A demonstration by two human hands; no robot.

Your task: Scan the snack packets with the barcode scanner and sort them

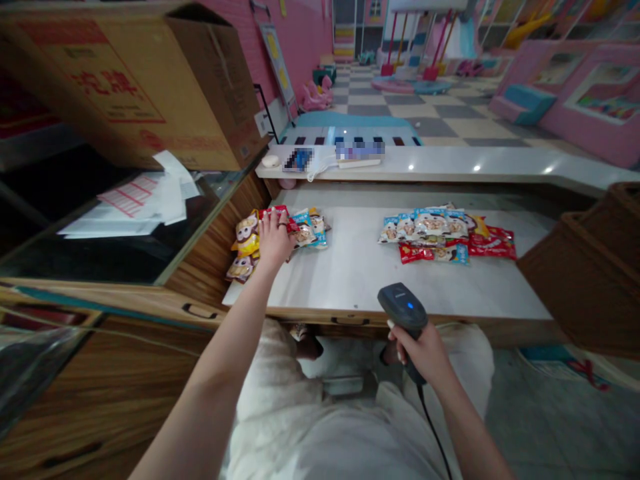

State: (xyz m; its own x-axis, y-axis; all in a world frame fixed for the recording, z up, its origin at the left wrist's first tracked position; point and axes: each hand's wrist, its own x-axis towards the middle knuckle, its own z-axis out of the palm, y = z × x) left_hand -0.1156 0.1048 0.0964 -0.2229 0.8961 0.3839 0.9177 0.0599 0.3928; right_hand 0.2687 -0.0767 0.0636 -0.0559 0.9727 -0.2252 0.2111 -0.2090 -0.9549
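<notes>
A white stone-topped bench (350, 280) carries two heaps of foil snack packets, well apart: one at its left end (247, 247), under the left hand (276, 239), and one toward its right (445, 233). The right hand (417, 353) grips a black corded barcode scanner (403, 308) just before the bench's near edge. A brown wicker basket (585, 267) stands right of the bench. Left of it, a glass-topped wooden counter (100, 260) bears loose white papers (150, 200) beneath a large brown cardboard carton (125, 87). Behind, a long white ledge (450, 163) holds a white face mask (320, 167).
</notes>
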